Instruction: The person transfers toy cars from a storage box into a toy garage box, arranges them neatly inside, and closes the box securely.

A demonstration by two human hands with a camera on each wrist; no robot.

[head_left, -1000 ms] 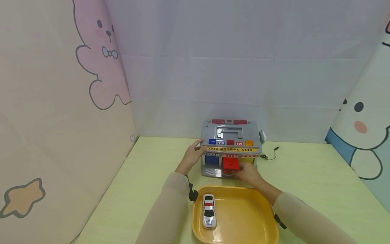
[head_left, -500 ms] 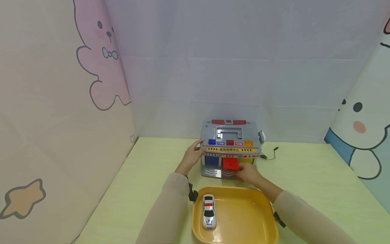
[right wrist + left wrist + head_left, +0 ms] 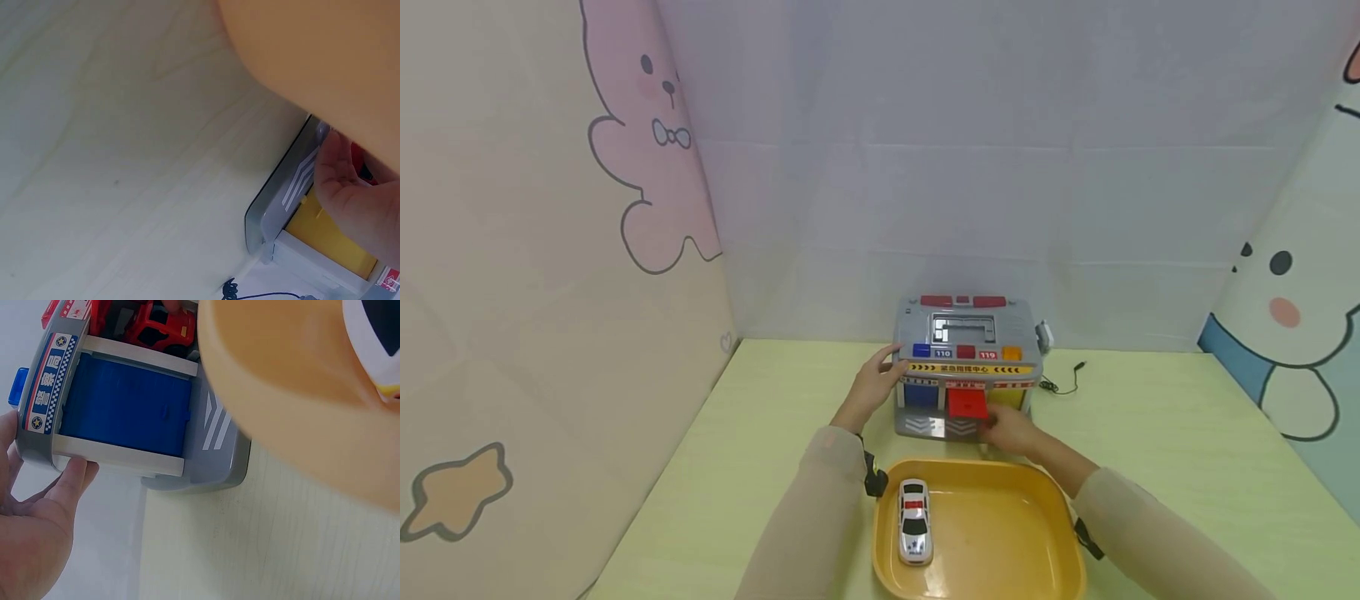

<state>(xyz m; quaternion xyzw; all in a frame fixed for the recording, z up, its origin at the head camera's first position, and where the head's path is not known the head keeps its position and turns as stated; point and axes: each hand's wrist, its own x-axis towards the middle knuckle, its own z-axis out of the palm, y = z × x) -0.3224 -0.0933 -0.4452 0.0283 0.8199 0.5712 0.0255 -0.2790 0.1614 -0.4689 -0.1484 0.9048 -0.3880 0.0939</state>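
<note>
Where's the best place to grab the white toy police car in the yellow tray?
Probably from above: pinch the white toy police car by its long sides. It lies roof up, long and narrow, with more room on the person's right than at the left wall of the yellow tray.

On your counter, well forward of its back edge, a yellow tray holds a white toy police car along its left wall. A black cable lies near the back edge; above the back left corner you see a pink bear print.
</note>
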